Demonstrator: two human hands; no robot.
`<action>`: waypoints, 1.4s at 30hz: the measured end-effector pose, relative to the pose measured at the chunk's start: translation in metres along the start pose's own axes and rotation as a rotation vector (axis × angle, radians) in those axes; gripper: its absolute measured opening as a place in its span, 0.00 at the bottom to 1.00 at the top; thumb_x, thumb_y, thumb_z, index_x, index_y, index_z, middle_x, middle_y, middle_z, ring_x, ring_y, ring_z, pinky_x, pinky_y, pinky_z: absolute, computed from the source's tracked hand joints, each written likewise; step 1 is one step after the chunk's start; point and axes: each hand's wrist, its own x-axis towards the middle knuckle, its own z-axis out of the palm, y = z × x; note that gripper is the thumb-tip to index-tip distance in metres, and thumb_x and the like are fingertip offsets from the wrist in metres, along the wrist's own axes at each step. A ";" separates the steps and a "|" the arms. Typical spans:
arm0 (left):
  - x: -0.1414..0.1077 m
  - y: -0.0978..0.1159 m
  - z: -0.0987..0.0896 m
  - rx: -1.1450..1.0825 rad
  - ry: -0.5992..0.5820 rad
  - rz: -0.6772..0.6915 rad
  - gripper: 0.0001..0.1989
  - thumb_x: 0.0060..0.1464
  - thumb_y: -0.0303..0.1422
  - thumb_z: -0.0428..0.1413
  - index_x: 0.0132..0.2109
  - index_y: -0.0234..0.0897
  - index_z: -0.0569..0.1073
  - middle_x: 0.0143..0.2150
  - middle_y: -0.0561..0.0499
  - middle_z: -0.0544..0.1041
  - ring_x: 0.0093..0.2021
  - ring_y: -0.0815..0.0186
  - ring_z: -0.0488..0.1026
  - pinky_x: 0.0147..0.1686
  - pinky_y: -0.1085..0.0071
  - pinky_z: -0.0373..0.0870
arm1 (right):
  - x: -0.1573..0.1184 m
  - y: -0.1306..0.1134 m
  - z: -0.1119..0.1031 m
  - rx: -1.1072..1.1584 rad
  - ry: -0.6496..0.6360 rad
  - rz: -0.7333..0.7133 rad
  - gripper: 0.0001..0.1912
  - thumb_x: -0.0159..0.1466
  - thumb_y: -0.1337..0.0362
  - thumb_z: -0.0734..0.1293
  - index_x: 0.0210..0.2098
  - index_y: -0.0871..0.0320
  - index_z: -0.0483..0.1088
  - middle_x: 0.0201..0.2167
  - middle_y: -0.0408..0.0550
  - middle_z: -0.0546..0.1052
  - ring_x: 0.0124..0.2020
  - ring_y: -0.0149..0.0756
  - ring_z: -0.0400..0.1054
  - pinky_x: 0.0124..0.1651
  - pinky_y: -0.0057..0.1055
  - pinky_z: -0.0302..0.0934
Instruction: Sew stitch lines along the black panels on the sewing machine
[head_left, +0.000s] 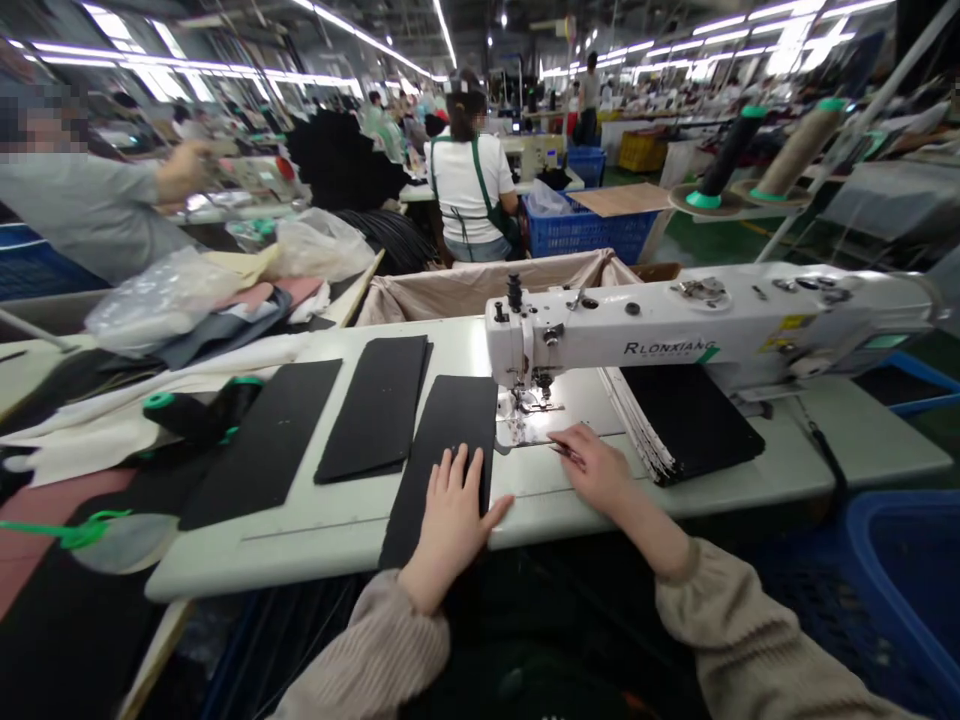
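Observation:
My left hand (456,515) lies flat, fingers spread, on a black rectangular panel (451,420) that reaches to the sewing machine's needle area. Beside the metal needle plate (521,430), my right hand (596,470) is closed around a thin, dark, pointed tool (564,453), which looks like tweezers or thread snips; much of it is hidden. Over the plate stands the white sewing machine (660,325) with its presser foot (534,398). Right of my right hand, a stack of black panels (686,420) with pale edges sits under the machine's arm. Two black panel piles, one middle (375,405), one left (274,440), lie on the table.
Black thread cones (184,415) and loose fabric crowd the left side. Two thread cones (724,155) stand on a rack at upper right. A blue basket (900,580) is at lower right. Co-workers sit ahead, one in a white shirt (472,185).

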 end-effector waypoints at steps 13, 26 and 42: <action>-0.042 0.015 -0.035 -0.191 -0.265 0.266 0.28 0.54 0.21 0.49 0.61 0.41 0.63 0.64 0.46 0.64 0.69 0.53 0.54 0.68 0.47 0.52 | -0.113 0.035 -0.014 0.322 0.154 0.351 0.16 0.68 0.53 0.60 0.49 0.52 0.70 0.47 0.50 0.79 0.47 0.41 0.74 0.52 0.37 0.67; 0.004 0.116 0.022 -0.501 -0.167 0.454 0.08 0.67 0.33 0.50 0.45 0.40 0.74 0.43 0.48 0.74 0.44 0.61 0.68 0.46 0.62 0.68 | -0.140 0.025 -0.022 0.097 -0.022 0.385 0.12 0.69 0.52 0.58 0.43 0.52 0.66 0.31 0.43 0.76 0.31 0.37 0.72 0.33 0.30 0.60; 0.000 0.109 0.016 -0.677 -0.148 0.423 0.07 0.67 0.32 0.50 0.41 0.37 0.71 0.40 0.47 0.74 0.43 0.62 0.68 0.44 0.64 0.67 | -0.128 0.006 -0.010 -0.163 -0.074 0.222 0.15 0.72 0.60 0.54 0.33 0.55 0.66 0.28 0.43 0.76 0.27 0.33 0.70 0.27 0.30 0.47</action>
